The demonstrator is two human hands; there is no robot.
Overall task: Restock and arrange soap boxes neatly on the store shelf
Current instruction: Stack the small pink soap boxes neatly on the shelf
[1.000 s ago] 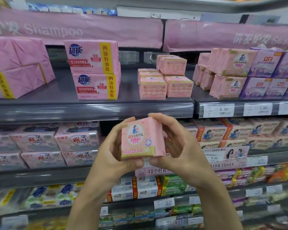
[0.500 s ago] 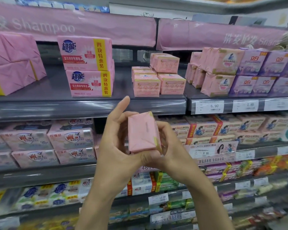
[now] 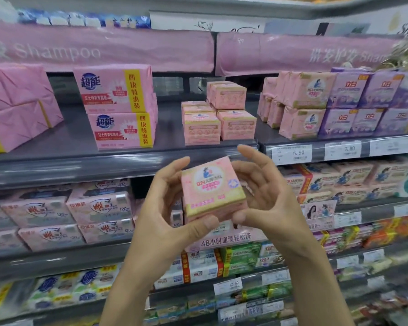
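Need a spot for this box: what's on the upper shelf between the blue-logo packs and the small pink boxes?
Nothing; in the head view, bare shelf separates the blue-logo packs from the small pink boxes.

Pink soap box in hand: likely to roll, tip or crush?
Flat sides on the pink soap box suggest it slides, not rolls. Corners look square between left hand and right hand, so probably stiff.
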